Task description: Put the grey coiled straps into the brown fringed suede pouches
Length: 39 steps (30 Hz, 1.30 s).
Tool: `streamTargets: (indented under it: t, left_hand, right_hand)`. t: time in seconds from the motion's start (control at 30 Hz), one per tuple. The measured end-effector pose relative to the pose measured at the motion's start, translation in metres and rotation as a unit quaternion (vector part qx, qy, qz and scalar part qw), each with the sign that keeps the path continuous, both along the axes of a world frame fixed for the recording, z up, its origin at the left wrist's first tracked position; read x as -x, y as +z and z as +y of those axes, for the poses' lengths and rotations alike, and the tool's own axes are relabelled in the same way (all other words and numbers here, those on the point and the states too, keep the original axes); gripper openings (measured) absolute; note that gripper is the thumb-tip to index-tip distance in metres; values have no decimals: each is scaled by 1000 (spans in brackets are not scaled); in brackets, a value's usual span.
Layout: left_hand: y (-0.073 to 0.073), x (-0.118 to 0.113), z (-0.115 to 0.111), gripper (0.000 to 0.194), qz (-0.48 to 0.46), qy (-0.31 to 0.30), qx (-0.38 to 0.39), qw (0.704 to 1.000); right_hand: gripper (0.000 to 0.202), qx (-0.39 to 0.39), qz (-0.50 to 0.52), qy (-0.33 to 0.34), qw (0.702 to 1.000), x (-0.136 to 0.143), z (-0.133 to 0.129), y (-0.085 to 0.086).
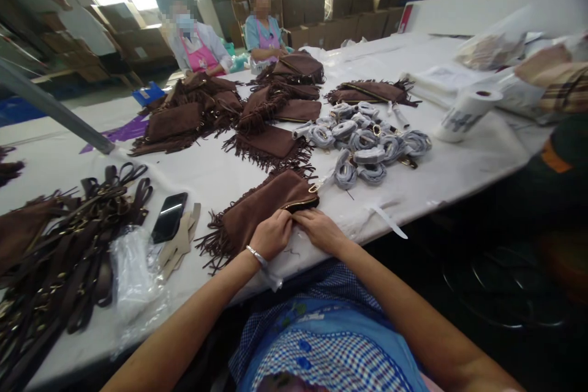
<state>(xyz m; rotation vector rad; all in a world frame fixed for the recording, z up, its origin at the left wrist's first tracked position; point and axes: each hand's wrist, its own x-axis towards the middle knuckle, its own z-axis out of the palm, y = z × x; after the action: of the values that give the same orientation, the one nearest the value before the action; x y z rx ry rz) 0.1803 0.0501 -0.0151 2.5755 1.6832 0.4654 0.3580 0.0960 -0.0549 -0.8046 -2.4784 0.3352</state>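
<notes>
A brown fringed bag (261, 208) lies in front of me near the table's edge, its gold zipper along the side facing my hands. My left hand (273, 236) is closed on the zipper edge, fingertips curled at the bag. Close beside it, my right hand (319, 229) grips the same edge near the zipper's end. The fingertips of both hands meet there, and what they pinch is partly hidden. A gold clasp (313, 188) shows at the bag's right corner. Just beyond the bag sits a pile of grey wrapped coils (367, 144) with gold hardware.
More brown fringed bags (188, 110) are heaped farther back. On the left lie dark straps (87, 245), a phone (169, 217), cardboard pieces (181, 239) and clear plastic bags (135, 269). A white roll (468, 113) stands at right. Co-workers (197, 49) sit across the table.
</notes>
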Motion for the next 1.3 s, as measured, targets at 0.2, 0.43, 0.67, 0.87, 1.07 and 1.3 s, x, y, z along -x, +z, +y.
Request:
streamTargets:
  t: [0.2,0.43,0.67,0.87,1.07,1.3]
  left_hand:
    - [0,35,54,31,56,49,32,997]
    - [-5,35,100,26,-1,88,6,996]
    - [6,26,65,30,-225,-13,130,966]
    - [-16,37,81,34,-94,-73,142,983]
    - [-19,27,76,37,12,-2,102,995]
    - [19,-23,29,25,19,-7,86,996]
  right_hand:
    - [44,7,5,3,1000,-6,6,2]
    - [40,-6,8,24,1000,-2,8,6]
    - [40,7,7,-1,1000,-5,5,1]
    - [39,10,6,-8,1000,0,3,-2]
    - [31,26,68,14,997,-33,-19,23]
    - [40,-4,125,-270,955,-131,-30,18]
